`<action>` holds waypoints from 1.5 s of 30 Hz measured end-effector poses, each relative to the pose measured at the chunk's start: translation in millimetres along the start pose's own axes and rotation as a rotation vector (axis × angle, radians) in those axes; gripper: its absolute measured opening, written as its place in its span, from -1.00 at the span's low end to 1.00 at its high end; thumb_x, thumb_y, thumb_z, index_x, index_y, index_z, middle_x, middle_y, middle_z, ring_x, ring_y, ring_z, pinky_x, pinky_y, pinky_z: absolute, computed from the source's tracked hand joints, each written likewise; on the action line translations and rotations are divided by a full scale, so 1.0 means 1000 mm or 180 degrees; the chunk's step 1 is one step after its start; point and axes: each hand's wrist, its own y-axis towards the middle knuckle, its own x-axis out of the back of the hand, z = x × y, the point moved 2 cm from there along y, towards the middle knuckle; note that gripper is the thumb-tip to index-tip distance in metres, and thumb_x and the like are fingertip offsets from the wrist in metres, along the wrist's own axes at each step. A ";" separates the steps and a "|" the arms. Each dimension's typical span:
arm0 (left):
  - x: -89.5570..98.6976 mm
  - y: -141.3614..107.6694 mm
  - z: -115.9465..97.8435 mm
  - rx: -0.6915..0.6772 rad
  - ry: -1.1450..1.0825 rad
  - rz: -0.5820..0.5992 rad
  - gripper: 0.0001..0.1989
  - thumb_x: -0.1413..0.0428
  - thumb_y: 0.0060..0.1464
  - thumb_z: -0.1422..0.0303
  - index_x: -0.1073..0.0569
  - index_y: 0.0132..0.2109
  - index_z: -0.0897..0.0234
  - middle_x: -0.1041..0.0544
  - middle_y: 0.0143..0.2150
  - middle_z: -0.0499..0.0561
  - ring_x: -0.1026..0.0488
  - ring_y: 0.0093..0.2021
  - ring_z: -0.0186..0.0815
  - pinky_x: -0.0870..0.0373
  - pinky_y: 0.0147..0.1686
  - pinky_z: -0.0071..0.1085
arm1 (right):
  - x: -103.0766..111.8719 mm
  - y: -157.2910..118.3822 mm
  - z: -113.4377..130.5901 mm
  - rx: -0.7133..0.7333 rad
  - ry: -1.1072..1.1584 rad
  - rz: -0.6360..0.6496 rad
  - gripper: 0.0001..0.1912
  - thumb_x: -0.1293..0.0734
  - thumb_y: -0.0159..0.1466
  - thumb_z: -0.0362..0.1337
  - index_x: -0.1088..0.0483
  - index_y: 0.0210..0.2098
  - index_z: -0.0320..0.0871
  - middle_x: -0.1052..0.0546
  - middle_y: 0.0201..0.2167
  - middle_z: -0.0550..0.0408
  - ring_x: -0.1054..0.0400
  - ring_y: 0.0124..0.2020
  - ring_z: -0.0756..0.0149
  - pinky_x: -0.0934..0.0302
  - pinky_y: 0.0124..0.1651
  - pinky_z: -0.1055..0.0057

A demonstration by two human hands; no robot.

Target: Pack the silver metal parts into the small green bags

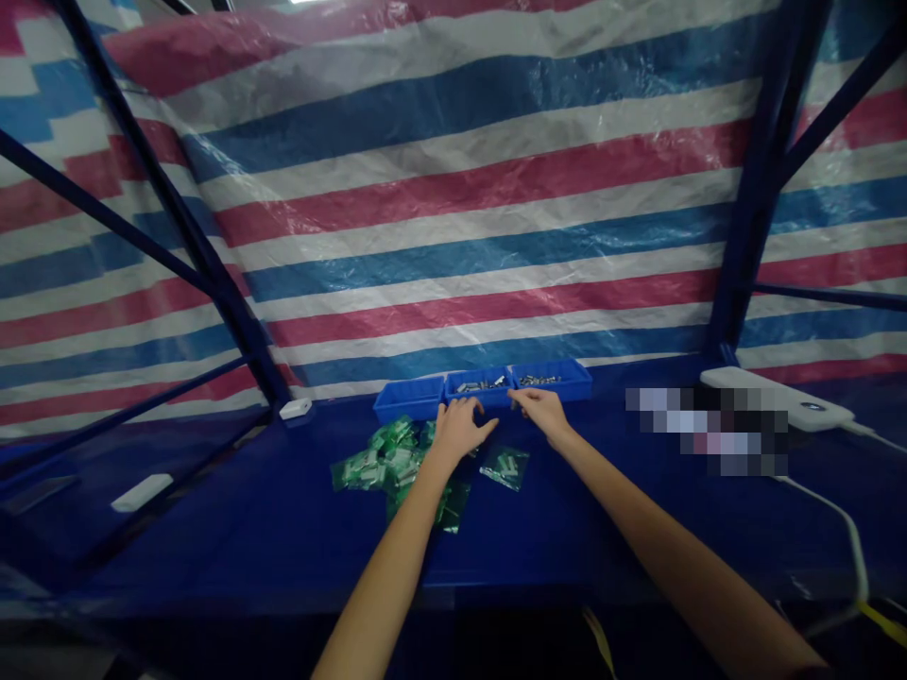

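My left hand (pixel 459 431) hovers over the right side of a pile of green-tinted clear bags (pixel 379 465), just in front of the middle blue bin (pixel 482 397). Its thumb stands apart from the fingers, and I see nothing held. By the front edge of the right blue bin (pixel 571 382), the fingertips of my right hand (pixel 542 412) are pinched together; what they hold, if anything, is too small to make out. Small metal parts (pixel 484 384) lie in the middle bin, and more small parts (pixel 539 380) in the right one. A single bag with pale pieces (pixel 505 467) lies between my forearms.
The left blue bin (pixel 409 398) stands beside the other two at the back of the blue table (pixel 524 548). Small white blocks (pixel 296 408) sit to the left. A white device (pixel 779 397) with a cable is at right. Blue posts (pixel 751 189) and striped sheeting enclose the back.
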 end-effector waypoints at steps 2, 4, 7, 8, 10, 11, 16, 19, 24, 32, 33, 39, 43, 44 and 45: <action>0.002 0.000 0.006 0.0008 0.0082 0.0314 -0.66 -0.12 -0.10 0.04 -0.45 -0.34 0.22 -0.49 -0.36 0.01 -0.39 -0.16 -0.13 -0.14 -0.05 -0.15 | 0.002 0.003 0.003 -0.0086 0.0357 0.0181 -0.68 -0.39 -0.02 -0.06 -0.51 -0.39 -0.18 -0.54 -0.49 0.06 -0.38 -0.48 0.37 -0.18 -0.48 0.52; 0.002 0.001 0.009 -0.0010 0.0028 0.0537 -0.65 -0.13 -0.12 0.02 -0.47 -0.33 0.21 -0.51 -0.35 -0.01 -0.40 -0.18 -0.16 -0.14 -0.05 -0.16 | 0.000 0.002 0.008 -0.0054 0.0774 0.0445 -0.59 -0.37 0.03 -0.07 -0.45 -0.14 -0.08 -0.56 -0.25 0.04 -0.43 -0.32 0.33 -0.23 -0.42 0.53; 0.000 0.002 0.009 -0.0054 0.0004 0.0774 -0.77 -0.15 -0.10 0.15 -0.50 -0.34 0.19 -0.52 -0.36 -0.04 -0.42 -0.22 -0.22 -0.14 -0.04 -0.21 | -0.005 -0.004 0.012 0.0008 0.0718 0.0714 -0.55 -0.35 0.07 -0.11 -0.39 -0.04 -0.02 -0.52 -0.12 0.04 -0.44 -0.22 0.32 -0.25 -0.42 0.56; -0.001 0.002 0.009 -0.0068 0.0022 0.0853 -0.82 -0.14 -0.09 0.20 -0.51 -0.35 0.19 -0.52 -0.36 -0.04 -0.42 -0.23 -0.23 -0.15 -0.04 -0.22 | -0.006 -0.007 0.011 0.0004 0.0516 0.0789 -0.60 -0.35 0.08 -0.13 -0.42 -0.08 -0.05 -0.53 -0.14 0.03 -0.45 -0.24 0.31 -0.24 -0.43 0.57; -0.002 0.002 0.009 -0.0077 0.0104 0.0876 -0.87 -0.12 -0.06 0.28 -0.51 -0.34 0.18 -0.51 -0.31 -0.02 -0.42 -0.20 -0.23 -0.16 -0.04 -0.24 | -0.009 -0.011 0.008 0.0047 0.0035 0.0905 -0.70 -0.33 0.09 -0.19 -0.48 -0.19 -0.13 -0.56 -0.23 0.01 -0.45 -0.30 0.31 -0.25 -0.43 0.55; -0.002 0.001 0.009 -0.0061 0.0172 0.0791 -0.85 -0.11 -0.06 0.28 -0.51 -0.31 0.18 -0.51 -0.27 0.00 -0.40 -0.16 -0.21 -0.16 -0.04 -0.24 | -0.009 -0.012 0.006 0.0105 -0.0205 0.0924 -0.75 -0.31 0.10 -0.24 -0.50 -0.24 -0.16 -0.57 -0.29 0.00 -0.45 -0.33 0.32 -0.26 -0.42 0.53; -0.002 0.000 0.014 0.0205 0.0541 0.0401 -0.72 -0.14 -0.11 0.16 -0.50 -0.30 0.27 -0.45 -0.14 0.15 -0.34 -0.04 -0.08 -0.16 -0.02 -0.17 | -0.009 -0.018 0.002 0.0641 -0.1753 0.0725 -0.78 -0.27 0.06 -0.34 -0.52 -0.33 -0.09 -0.57 -0.40 0.13 -0.43 -0.38 0.33 -0.27 -0.30 0.44; -0.002 0.001 0.014 0.0189 0.0527 0.0518 -0.79 -0.14 -0.11 0.20 -0.50 -0.40 0.27 -0.48 -0.21 0.11 -0.37 -0.10 -0.12 -0.17 -0.02 -0.19 | -0.009 -0.023 0.003 0.0851 -0.2540 0.0772 -0.78 -0.27 0.05 -0.34 -0.51 -0.35 -0.01 -0.57 -0.36 0.20 -0.42 -0.32 0.32 -0.23 -0.28 0.44; 0.001 0.002 0.007 0.0172 0.0149 0.0312 -0.81 -0.12 -0.07 0.21 -0.51 -0.42 0.24 -0.49 -0.24 0.05 -0.38 -0.11 -0.18 -0.17 -0.03 -0.24 | -0.012 -0.025 0.001 0.0866 -0.2695 0.1061 -0.76 -0.26 0.07 -0.33 -0.49 -0.30 0.01 -0.57 -0.30 0.23 -0.42 -0.29 0.35 -0.20 -0.31 0.48; 0.000 0.008 0.008 0.0410 -0.0722 -0.0488 -0.81 -0.06 0.01 0.24 -0.48 -0.37 0.26 -0.48 -0.29 0.02 -0.41 -0.21 -0.28 -0.27 -0.18 -0.37 | -0.016 -0.025 -0.001 0.0868 -0.1894 0.0895 -0.56 -0.42 -0.07 -0.13 -0.43 -0.16 0.01 -0.57 -0.38 0.22 -0.43 -0.36 0.32 -0.18 -0.39 0.47; -0.002 0.009 0.009 0.0402 -0.0815 -0.0556 -0.81 -0.06 0.01 0.25 -0.47 -0.36 0.26 -0.48 -0.30 0.01 -0.41 -0.22 -0.29 -0.28 -0.19 -0.37 | -0.017 -0.025 0.000 0.0877 -0.1820 0.0855 -0.58 -0.43 -0.07 -0.12 -0.44 -0.18 0.01 -0.57 -0.40 0.22 -0.43 -0.37 0.32 -0.18 -0.40 0.47; -0.019 0.014 0.012 0.0454 -0.1828 -0.0567 -0.78 -0.01 0.06 0.23 -0.44 -0.34 0.29 -0.50 -0.37 -0.01 -0.43 -0.31 -0.34 -0.31 -0.23 -0.43 | -0.016 -0.025 0.005 0.0941 -0.1593 0.0462 -0.75 -0.35 0.03 -0.08 -0.50 -0.33 -0.04 -0.57 -0.44 0.16 -0.41 -0.45 0.34 -0.20 -0.41 0.47; -0.022 0.013 0.008 0.0791 -0.2408 -0.0274 -0.73 0.01 0.08 0.20 -0.44 -0.29 0.32 -0.51 -0.34 0.02 -0.44 -0.30 -0.33 -0.31 -0.26 -0.43 | -0.017 -0.025 0.008 0.0944 -0.1113 0.0392 -0.72 -0.33 0.05 -0.09 -0.50 -0.35 -0.15 -0.57 -0.41 0.06 -0.42 -0.46 0.33 -0.28 -0.34 0.43; -0.022 0.013 0.007 0.0874 -0.2523 -0.0203 -0.72 0.02 0.09 0.19 -0.43 -0.27 0.32 -0.51 -0.33 0.03 -0.43 -0.30 -0.33 -0.32 -0.28 -0.43 | -0.017 -0.025 0.008 0.0946 -0.0966 0.0384 -0.72 -0.33 0.05 -0.10 -0.49 -0.35 -0.17 -0.57 -0.40 0.04 -0.43 -0.45 0.32 -0.29 -0.32 0.42; -0.022 0.012 0.005 0.0951 -0.2641 -0.0141 -0.70 0.03 0.09 0.19 -0.43 -0.26 0.33 -0.51 -0.32 0.04 -0.43 -0.31 -0.33 -0.31 -0.30 -0.44 | -0.018 -0.025 0.009 0.0943 -0.0823 0.0376 -0.72 -0.33 0.05 -0.12 -0.49 -0.35 -0.19 -0.57 -0.39 0.02 -0.44 -0.43 0.31 -0.30 -0.31 0.41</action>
